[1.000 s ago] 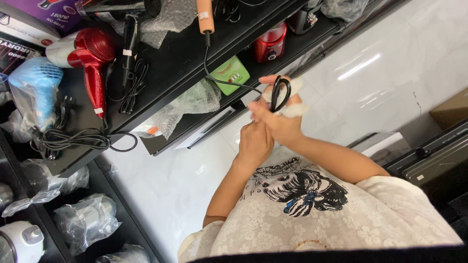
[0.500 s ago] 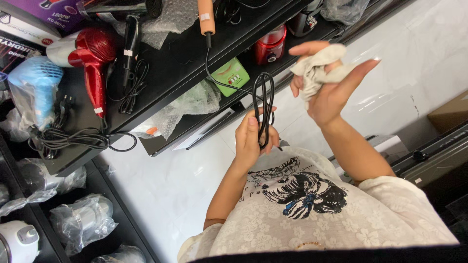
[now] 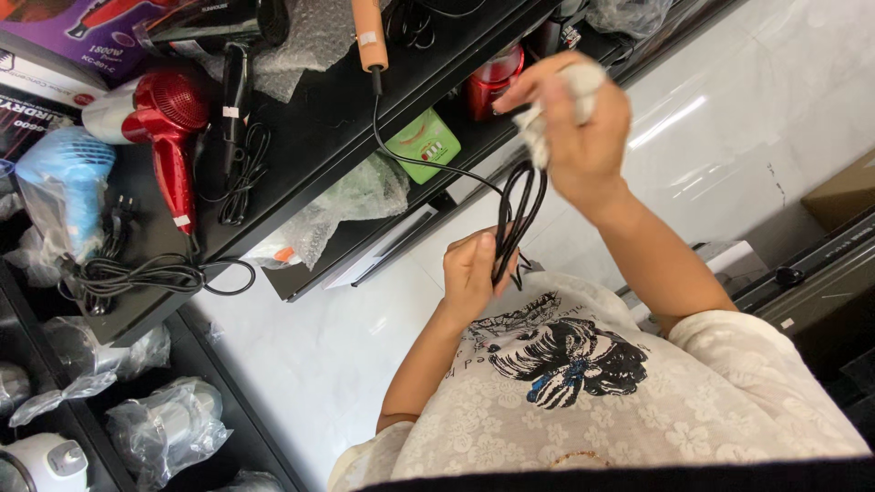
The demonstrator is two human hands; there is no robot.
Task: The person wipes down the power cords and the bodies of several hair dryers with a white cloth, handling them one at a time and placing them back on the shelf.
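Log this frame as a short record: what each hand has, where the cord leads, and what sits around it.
left hand: grips the lower end of a looped black cord
right hand: raised, holds the loop's top along with a white cloth
cord run: leads up to an orange-handled appliance on the black shelf
on shelf: red hair dryer, green box, bubble wrap
below shelf: bagged appliances
floor: white, glossy

Purple box [image 3: 68, 27] top-left — small green packet [image 3: 424, 146] on the black shelf [image 3: 310, 109], centre.
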